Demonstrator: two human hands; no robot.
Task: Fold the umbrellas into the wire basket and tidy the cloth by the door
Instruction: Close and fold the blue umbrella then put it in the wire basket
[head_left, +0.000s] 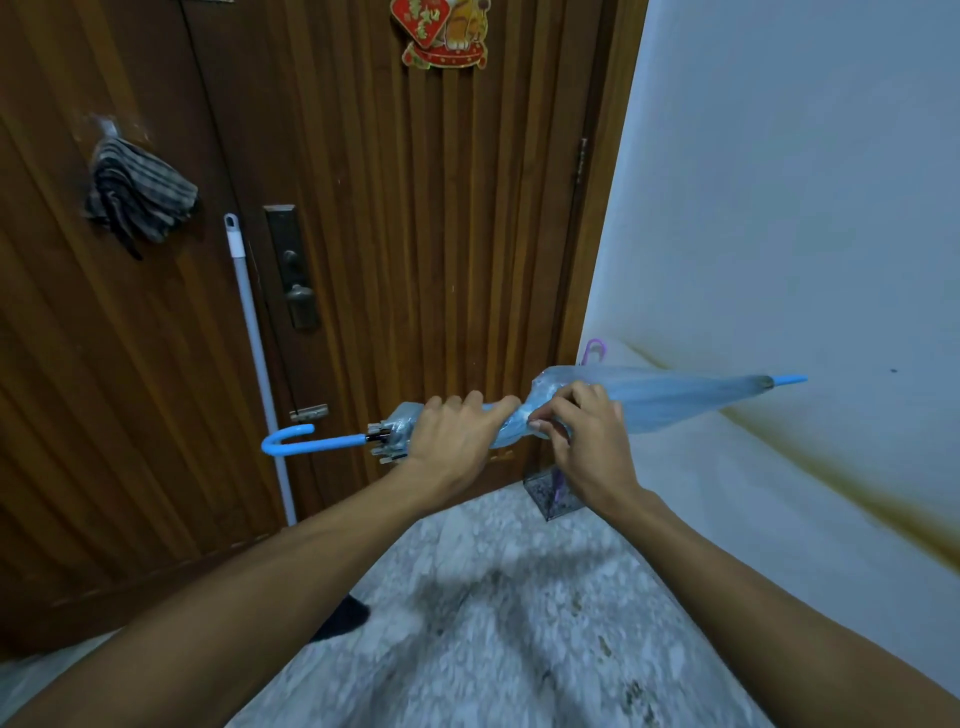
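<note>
Blue umbrella (670, 397) held level in front of the wooden door (415, 234), collapsed, hooked handle (291, 441) pointing left and tip toward the white wall (779, 182); left hand (457, 431) wrapped closed around the gathered canopy near the rib ends; right hand (582, 436) just beside it, fingertips pinched on the canopy folds at the twisted waist, apparently winding or fastening them, though no strap discernible. Judged progress: canopy closed but loose toward the tip, so not yet neatly bound and not yet stowed; wire basket (553, 493) on the floor in the corner between door and wall, directly below the hands, largely hidden behind the right wrist; purple handle (595, 351) showing above the umbrella, suggesting a second umbrella standing in the basket, unconfirmed. Striped cloth (137, 195) bunched on a hook on the door, well apart to the left, untouched; tidying outstanding. Dark object at the door's foot, unidentifiable.
</note>
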